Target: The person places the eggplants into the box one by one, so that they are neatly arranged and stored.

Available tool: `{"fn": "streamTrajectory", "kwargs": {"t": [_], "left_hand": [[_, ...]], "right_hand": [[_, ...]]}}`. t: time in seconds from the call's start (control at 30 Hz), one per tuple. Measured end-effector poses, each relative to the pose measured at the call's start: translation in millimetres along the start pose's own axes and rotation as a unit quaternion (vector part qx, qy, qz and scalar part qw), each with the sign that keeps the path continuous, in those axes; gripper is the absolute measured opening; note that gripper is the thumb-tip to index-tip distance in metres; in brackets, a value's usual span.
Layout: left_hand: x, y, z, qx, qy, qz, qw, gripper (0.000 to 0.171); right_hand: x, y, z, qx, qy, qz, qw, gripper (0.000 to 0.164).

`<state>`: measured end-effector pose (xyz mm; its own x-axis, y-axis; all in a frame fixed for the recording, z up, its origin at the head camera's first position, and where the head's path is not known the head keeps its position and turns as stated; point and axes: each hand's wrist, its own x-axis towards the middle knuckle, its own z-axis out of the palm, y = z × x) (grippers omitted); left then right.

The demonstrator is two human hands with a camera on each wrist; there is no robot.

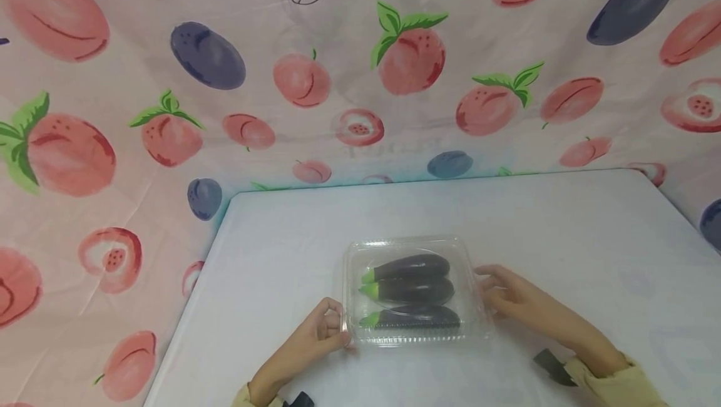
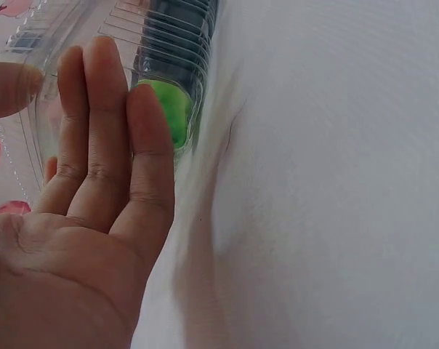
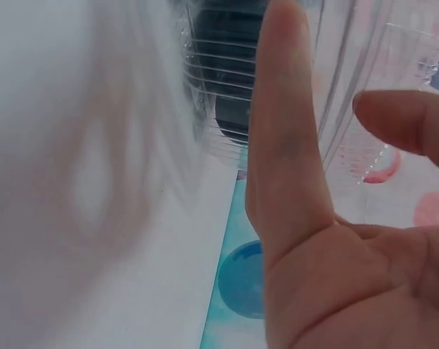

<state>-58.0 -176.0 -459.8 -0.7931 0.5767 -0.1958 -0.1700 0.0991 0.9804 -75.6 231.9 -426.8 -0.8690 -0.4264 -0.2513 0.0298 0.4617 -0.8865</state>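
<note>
A clear plastic clamshell box sits on the white table with its lid down. Three dark purple eggplants with green caps lie side by side inside, caps to the left. At the box's near left corner is my left hand; its fingers extend along the ribbed side, and the thumb tip is at the rim. My right hand is at the right end, with its index finger straight beside the wall and its thumb close to the rim. Neither hand has its fingers curled round the box.
The white table spreads around the box on all sides. Behind it and to the left hangs a pink cloth printed with peaches and dark plums. Beige sleeves and dark wrist straps show at the bottom.
</note>
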Motion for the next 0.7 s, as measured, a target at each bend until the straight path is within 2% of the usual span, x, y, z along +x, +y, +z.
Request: {"fn": "streamTrajectory", "kwargs": {"t": [0.17, 0.47, 0.7], "left_hand": [[1.3, 1.7, 0.0, 0.006, 0.002, -0.004, 1.0, 0.036], [0.7, 0.3, 0.2, 0.0, 0.015, -0.002, 0.9999, 0.037], [1.0, 0.5, 1.2, -0.008, 0.018, -0.006, 0.9998, 0.039]], "right_hand": [[-6, -1, -3, 0.02, -0.03, 0.01, 0.999, 0.061], [-13, 1, -1, 0.068, -0.055, 0.018, 0.996, 0.063], [-18, 6, 2, 0.056, -0.052, 0.008, 0.997, 0.069]]}}
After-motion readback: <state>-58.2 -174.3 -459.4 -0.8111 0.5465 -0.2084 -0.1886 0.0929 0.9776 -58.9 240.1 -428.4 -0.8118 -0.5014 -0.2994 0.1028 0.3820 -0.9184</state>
